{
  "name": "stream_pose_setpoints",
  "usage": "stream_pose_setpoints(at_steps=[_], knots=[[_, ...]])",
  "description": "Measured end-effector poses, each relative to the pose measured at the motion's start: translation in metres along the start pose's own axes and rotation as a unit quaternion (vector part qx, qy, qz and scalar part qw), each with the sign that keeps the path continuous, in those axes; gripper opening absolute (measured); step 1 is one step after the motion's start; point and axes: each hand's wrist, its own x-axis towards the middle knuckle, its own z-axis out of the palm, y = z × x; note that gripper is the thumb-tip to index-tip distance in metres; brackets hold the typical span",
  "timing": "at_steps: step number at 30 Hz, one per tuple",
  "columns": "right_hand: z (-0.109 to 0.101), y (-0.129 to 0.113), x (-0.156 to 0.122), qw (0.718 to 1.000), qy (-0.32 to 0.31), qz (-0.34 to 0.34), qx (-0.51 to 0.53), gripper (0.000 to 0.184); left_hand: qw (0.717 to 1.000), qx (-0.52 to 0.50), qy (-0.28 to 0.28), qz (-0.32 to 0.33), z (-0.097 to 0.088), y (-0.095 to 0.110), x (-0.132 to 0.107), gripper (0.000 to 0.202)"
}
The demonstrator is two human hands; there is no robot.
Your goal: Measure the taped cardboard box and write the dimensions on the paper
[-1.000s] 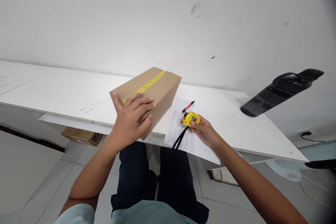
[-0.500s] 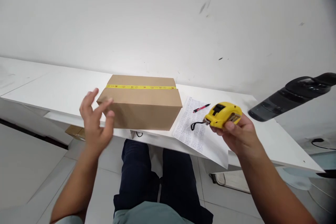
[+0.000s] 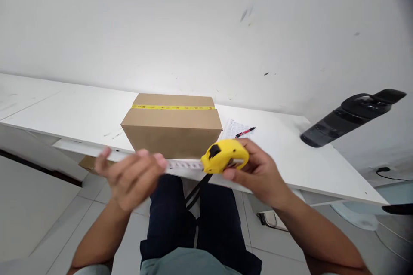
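Observation:
A brown cardboard box (image 3: 172, 131) with a yellow strip of tape across its top sits square on the white table (image 3: 64, 116), close to the front edge. My right hand (image 3: 258, 172) grips a yellow tape measure (image 3: 224, 155) just in front of the box's right corner, its black strap hanging down. A white blade (image 3: 183, 164) runs left out of the case along the box's front. My left hand (image 3: 130, 176) is blurred and closed on the pulled-out end of the blade, in front of the box's left corner.
A printed sheet (image 3: 234, 128) with a red pen (image 3: 245, 132) on it lies right of the box. A dark handheld device (image 3: 351, 117) juts in at the right. A small carton (image 3: 87, 162) sits under the table. My legs are below the edge.
My right hand brought the tape measure leftward and down in front of the box. My left hand, free and open before, has caught the blade and drawn it out to the left.

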Motion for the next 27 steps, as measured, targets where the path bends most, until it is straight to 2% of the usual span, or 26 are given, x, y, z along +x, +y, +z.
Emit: stream_pose_setpoints(at_steps=[2, 4, 6, 8, 10, 12, 16, 19, 27], knots=[[-0.023, 0.007, 0.014, 0.995, 0.085, -0.051, -0.027, 0.048, 0.995, 0.053, 0.034, -0.083, 0.008, -0.036, -0.014, 0.011], [-0.048, 0.015, 0.03, 0.979, 0.157, -0.115, -0.052, 0.052, 0.984, 0.048, 0.018, -0.172, 0.016, -0.073, -0.026, 0.011], [-0.068, 0.024, 0.045, 0.969, 0.187, -0.144, -0.075, 0.055, 0.968, -0.001, -0.011, -0.25, 0.022, -0.103, -0.037, 0.015], [-0.078, 0.033, 0.054, 0.97, 0.189, -0.129, -0.086, 0.058, 0.948, -0.049, -0.043, -0.311, 0.025, -0.12, -0.047, 0.018], [-0.078, 0.04, 0.058, 0.976, 0.172, -0.096, -0.088, 0.061, 0.927, -0.086, -0.073, -0.357, 0.026, -0.124, -0.054, 0.021], [-0.071, 0.046, 0.059, 0.981, 0.155, -0.081, -0.087, 0.062, 0.913, -0.126, -0.102, -0.375, 0.026, -0.118, -0.057, 0.025], [-0.06, 0.051, 0.06, 0.98, 0.157, -0.085, -0.088, 0.063, 0.913, -0.177, -0.137, -0.34, 0.024, -0.1, -0.053, 0.037], [-0.061, 0.05, 0.059, 0.981, 0.158, -0.074, -0.086, 0.064, 0.911, -0.184, -0.144, -0.341, 0.024, -0.094, -0.05, 0.035], [-0.063, 0.049, 0.059, 0.981, 0.154, -0.074, -0.09, 0.063, 0.91, -0.172, -0.126, -0.357, 0.03, -0.099, -0.058, 0.032]])
